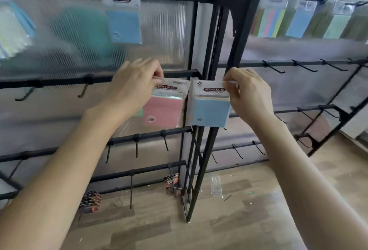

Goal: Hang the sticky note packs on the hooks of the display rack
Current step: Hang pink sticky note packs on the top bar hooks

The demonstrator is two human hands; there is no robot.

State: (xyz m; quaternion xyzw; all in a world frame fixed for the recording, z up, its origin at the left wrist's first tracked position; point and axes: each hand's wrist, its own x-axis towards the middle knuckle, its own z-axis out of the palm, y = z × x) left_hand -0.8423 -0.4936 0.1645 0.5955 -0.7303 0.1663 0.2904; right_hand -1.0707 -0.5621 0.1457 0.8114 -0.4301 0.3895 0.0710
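Pink pack (163,110) pinched by raised left hand (132,86); blue pack (211,108) pinched by right hand (250,92).

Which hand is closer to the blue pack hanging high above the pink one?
Left. The left hand is just below the hanging blue pack, pinching the pink pack. The right hand is farther right, pinching a second blue pack.

Soft, even light glows through the translucent panels (163,30), shadows faint; the upper-left sticky note packs (14,28) smear with blur, edges bowing.
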